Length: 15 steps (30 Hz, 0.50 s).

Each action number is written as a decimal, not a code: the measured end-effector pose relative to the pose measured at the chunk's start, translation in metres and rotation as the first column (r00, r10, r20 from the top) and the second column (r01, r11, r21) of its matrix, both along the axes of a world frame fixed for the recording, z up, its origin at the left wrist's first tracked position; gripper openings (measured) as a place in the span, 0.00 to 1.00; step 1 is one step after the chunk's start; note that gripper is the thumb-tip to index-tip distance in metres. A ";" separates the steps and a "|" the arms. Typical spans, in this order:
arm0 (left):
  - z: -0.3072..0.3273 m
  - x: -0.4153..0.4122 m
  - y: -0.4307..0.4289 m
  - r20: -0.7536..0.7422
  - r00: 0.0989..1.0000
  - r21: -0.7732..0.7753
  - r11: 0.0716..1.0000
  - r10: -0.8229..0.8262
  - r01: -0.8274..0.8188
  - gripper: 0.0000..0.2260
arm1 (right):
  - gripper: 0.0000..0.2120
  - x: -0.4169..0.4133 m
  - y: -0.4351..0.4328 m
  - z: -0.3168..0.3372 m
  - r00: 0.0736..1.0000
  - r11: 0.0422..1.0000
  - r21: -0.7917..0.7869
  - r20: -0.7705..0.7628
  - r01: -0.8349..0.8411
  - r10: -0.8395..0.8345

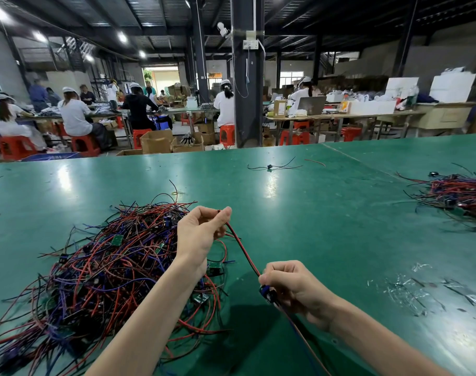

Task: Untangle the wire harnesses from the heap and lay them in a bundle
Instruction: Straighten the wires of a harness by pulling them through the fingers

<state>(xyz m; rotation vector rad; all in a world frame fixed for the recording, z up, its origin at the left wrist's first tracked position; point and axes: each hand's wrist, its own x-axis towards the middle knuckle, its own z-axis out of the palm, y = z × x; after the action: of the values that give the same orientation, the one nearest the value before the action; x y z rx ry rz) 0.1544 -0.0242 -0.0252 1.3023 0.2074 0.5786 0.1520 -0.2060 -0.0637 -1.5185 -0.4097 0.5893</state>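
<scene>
The left hand (201,234) pinches the free end of one harness (242,248) between thumb and forefinger, raised above the heap (109,267). The right hand (294,289) grips the same harness lower down, at its blue connector (266,293). Held at two points, the red-and-black lead runs taut between the hands. This probably serves to separate it from the tangle and straighten it for laying down. Its remaining length trails toward the lower frame edge.

The heap lies on the green bench (313,213), left of the hands. A second pile (459,194) lies well apart at far right and is probably the bundle. A stray harness (272,167) lies near the far edge, and plastic scraps (405,289) lie at right.

Behind the bench is a workshop with a dark pillar (245,104) and workers (74,115) seated on red stools (85,146).
</scene>
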 end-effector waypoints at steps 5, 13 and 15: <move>-0.002 0.000 -0.001 0.007 1.000 -0.004 1.000 -0.005 0.005 0.10 | 0.12 0.002 -0.001 -0.001 0.999 1.000 0.009 -0.037 -0.022 0.023; -0.003 -0.001 -0.001 0.068 0.989 0.451 0.881 0.128 -0.145 0.11 | 0.13 0.004 -0.006 0.002 0.991 0.993 0.016 -0.052 -0.120 0.121; -0.002 -0.001 -0.002 0.066 0.989 0.361 0.921 0.135 -0.150 0.10 | 0.10 0.005 -0.006 0.003 0.993 0.995 0.018 -0.067 -0.097 0.098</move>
<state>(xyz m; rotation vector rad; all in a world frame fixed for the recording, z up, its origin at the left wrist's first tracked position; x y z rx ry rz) 0.1535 -0.0257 -0.0271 1.6436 0.1671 0.7945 0.1570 -0.2121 -0.0611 -1.4666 -0.4365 0.7115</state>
